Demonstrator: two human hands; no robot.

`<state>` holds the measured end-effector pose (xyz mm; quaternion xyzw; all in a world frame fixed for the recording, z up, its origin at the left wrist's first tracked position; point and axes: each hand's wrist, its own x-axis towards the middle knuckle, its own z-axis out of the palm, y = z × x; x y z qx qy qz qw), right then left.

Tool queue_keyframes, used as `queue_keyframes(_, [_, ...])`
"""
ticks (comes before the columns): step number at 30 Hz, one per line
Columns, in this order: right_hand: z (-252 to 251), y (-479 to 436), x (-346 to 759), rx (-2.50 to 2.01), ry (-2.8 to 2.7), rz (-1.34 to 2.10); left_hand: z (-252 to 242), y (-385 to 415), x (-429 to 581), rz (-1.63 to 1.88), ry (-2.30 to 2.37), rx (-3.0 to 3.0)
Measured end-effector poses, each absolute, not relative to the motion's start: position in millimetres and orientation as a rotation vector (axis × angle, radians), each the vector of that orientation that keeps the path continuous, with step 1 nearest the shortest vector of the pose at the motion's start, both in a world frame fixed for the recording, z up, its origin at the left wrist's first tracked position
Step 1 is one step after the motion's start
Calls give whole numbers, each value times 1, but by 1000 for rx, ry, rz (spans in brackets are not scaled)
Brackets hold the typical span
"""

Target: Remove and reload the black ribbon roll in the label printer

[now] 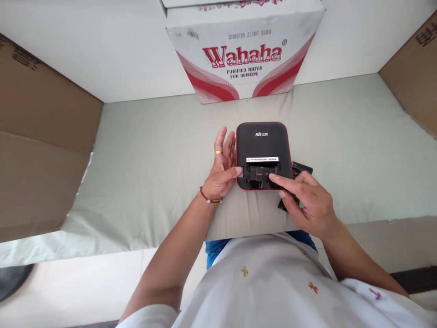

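A black device (262, 148) with a red edge lies on the cloth-covered table, a white label strip across its middle and a glossy dark window near its front. My left hand (223, 171) is at the device's left side, fingers apart and pointing away from me, its thumb on the front left corner. My right hand (309, 202) has its index fingertip on the glossy window and its thumb near the front right edge. Black objects (302, 168) lie partly beneath and behind my right hand; what they are is unclear.
A white and red Wahaha carton (246, 59) stands behind the device against a white wall. Brown cardboard boxes stand at the left (41, 136) and right (413, 77). The table's pale green cloth (153, 150) hangs over the near edge.
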<state>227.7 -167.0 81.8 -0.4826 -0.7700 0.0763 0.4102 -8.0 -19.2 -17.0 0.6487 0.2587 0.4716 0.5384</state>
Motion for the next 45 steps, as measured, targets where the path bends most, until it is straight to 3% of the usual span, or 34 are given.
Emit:
queue_keyframes(6, [94,-150,230,-1136,-1973,65,-22,-19,-4,1155,619,1572])
queue_keyframes(10, [115,-128,232,-1190,-2035,232,-28,-16,-6,1067,534,1505])
queue_keyframes(20, [156,-40,192,-2301,-2494,191,-31,-17,-1,1034,416,1275])
queue_keyframes(32, [155,-49,181,-2301,-2416,195,-27,-15,-1,1027,402,1255])
queue_keyframes(39, [181,-126,248,-1752,-2096,511,-29,-15,-1,1039,400,1257])
queue_keyframes(45, [143,-158,351,-2103,-1925,550,-28,-14,-2,1033,409,1256])
